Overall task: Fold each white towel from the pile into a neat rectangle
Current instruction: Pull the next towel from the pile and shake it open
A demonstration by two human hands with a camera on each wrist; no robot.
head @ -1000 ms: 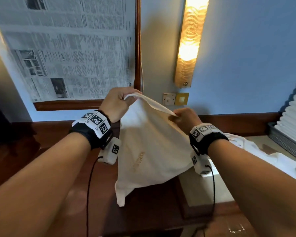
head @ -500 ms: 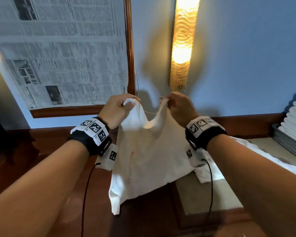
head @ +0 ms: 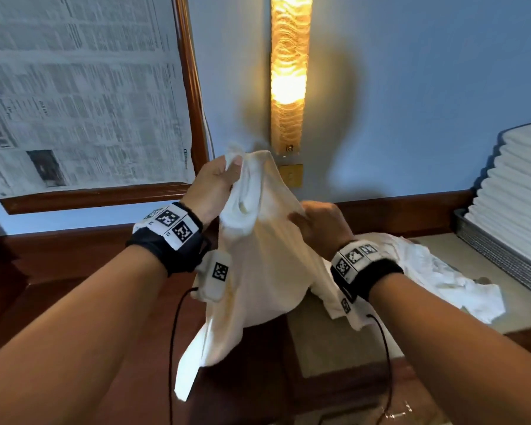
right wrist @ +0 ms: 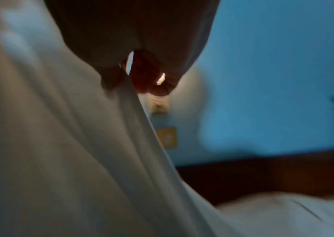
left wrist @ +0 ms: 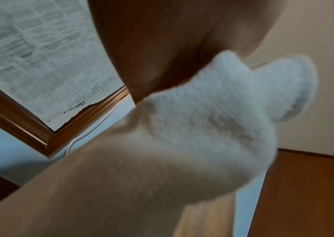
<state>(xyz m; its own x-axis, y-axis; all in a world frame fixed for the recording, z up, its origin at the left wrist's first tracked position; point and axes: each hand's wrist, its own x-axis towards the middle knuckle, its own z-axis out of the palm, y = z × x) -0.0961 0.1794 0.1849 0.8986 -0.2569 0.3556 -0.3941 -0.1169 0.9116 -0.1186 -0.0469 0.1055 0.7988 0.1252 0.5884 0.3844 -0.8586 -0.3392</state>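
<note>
A white towel [head: 258, 265] hangs in the air in front of me, its lower corner dangling over the dark wooden surface. My left hand [head: 218, 182] grips the bunched top corners of the towel [left wrist: 212, 115], held up high. My right hand [head: 316, 225] sits lower and to the right, pinching the towel's right edge [right wrist: 80, 144] between thumb and fingers [right wrist: 153, 83]. A loose pile of white towels [head: 426, 271] lies on the beige mat behind my right wrist.
A grey tray with a stack of folded white towels [head: 515, 191] stands at the far right. A lit wall lamp [head: 288, 72] and a gold switch plate [head: 291, 174] are on the blue wall. A newspaper-covered frame [head: 74, 96] hangs at left.
Both top corners have been gathered into my left hand, which rose. My right hand let go of its corner and dropped down along the towel's right edge.
</note>
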